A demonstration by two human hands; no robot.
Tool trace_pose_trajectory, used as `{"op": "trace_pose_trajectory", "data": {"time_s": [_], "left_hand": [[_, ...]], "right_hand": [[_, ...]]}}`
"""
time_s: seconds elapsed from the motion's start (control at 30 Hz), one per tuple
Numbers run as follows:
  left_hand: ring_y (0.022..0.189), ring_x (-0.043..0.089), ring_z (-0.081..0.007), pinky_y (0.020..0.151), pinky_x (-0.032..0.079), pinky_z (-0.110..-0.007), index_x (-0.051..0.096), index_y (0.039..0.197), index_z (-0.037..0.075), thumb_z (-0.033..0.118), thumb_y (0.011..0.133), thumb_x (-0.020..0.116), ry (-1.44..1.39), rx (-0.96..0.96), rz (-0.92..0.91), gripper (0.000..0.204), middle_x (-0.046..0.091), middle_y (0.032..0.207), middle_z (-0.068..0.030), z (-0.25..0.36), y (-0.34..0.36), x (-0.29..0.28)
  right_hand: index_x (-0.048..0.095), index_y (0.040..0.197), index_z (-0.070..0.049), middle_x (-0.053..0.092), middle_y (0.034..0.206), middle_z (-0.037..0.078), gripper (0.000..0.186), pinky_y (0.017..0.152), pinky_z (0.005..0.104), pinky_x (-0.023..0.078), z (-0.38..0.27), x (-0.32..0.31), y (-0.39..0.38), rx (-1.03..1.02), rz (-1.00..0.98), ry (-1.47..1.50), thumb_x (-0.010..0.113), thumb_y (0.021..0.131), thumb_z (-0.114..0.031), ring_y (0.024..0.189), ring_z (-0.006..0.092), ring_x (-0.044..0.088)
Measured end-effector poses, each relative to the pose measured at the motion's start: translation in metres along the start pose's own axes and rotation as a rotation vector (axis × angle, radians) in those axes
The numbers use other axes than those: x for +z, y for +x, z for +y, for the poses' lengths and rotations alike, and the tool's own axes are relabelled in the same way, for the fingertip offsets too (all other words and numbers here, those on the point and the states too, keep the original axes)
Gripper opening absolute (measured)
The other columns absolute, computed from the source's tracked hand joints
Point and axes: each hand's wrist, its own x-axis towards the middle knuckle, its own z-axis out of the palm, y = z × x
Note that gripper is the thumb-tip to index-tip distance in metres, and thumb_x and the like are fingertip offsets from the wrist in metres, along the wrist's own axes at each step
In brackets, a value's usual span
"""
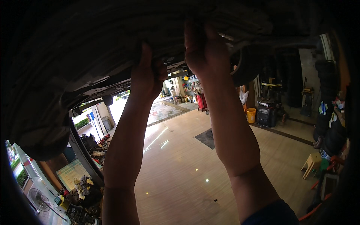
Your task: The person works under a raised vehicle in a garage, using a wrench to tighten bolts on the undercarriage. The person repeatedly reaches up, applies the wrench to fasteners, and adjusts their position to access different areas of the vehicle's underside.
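Both my arms reach up to the dark underside of a raised car (101, 41). My left hand (147, 77) is at its lower surface, thumb pointing up and the other fingers curled in; what they close on, if anything, is lost in shadow. Farther right and a bit higher, my right hand (207, 56) has digits stretched upward and apart against the underbody. Their tips fade into the dark, and no tool shows in them. A wheel (245, 67) hangs just right of my right wrist.
A dark lift post (84, 150) stands at left, beside cluttered parts and a fan (39, 198). Pale floor (180, 176) carries a dark mat (205, 138). Rightward are a yellow bucket (251, 115), a black bin (266, 114), a stool (312, 165) and stacked tyres (333, 138).
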Motion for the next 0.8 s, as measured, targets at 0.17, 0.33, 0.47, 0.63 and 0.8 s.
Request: {"op": "trace_pose_trajectory", "data": {"time_s": [0.17,0.33,0.47,0.63,0.8], "left_hand": [[0.053,0.035,-0.007,0.046,0.029,-0.02,0.053,0.096,0.016,0.054,0.095,0.051,0.032,-0.001,0.013,0.039,0.037,0.062,0.0053,-0.001,0.006,-0.007],[0.053,0.042,-0.0067,0.045,0.032,-0.021,0.055,0.099,0.014,0.05,0.098,0.048,0.068,0.024,-0.064,0.036,0.047,0.064,0.0036,-0.002,0.013,-0.01],[0.055,0.049,-0.012,0.047,0.039,-0.025,0.056,0.103,0.012,0.044,0.098,0.052,0.032,0.039,-0.082,0.033,0.053,0.067,-0.0004,0.009,0.017,-0.025],[0.068,0.054,-0.026,0.057,0.044,-0.033,0.057,0.108,0.006,0.032,0.092,0.057,0.926,0.592,-0.086,0.031,0.057,0.075,-0.0087,-0.01,0.013,-0.023],[0.051,0.035,-0.0071,0.045,0.03,-0.023,0.053,0.094,0.008,0.034,0.106,0.035,0.114,0.091,-0.144,0.034,0.039,0.062,0.0025,0.005,0.009,0.004]], "right_hand": [[0.062,0.101,-0.002,0.066,0.086,0.01,0.014,0.068,0.0316,0.06,-0.006,0.002,0.001,-0.417,-0.205,-0.755,0.057,0.094,-0.013,0.078,0.023,0.068],[0.065,0.09,-0.004,0.063,0.073,0.013,0.015,0.054,0.0374,0.052,-0.022,0.013,0.001,-1.023,-0.342,-1.788,0.062,0.089,-0.019,0.06,0.0244,0.063],[0.067,0.084,-0.006,0.065,0.075,0.013,0.017,0.06,0.0378,0.053,-0.031,0.049,-0.009,-0.908,-0.785,-2.298,0.062,0.088,-0.021,0.068,0.0228,0.065],[0.065,0.085,-0.004,0.065,0.079,0.011,0.015,0.059,0.036,0.055,-0.029,0.062,-0.019,-0.695,-0.999,-2.619,0.061,0.088,-0.018,0.069,0.0212,0.065],[0.064,0.087,-0.004,0.064,0.089,0.01,0.015,0.06,0.0341,0.055,-0.033,0.065,-0.028,-0.865,-0.834,-2.646,0.062,0.085,-0.019,0.076,0.0201,0.066]]}}
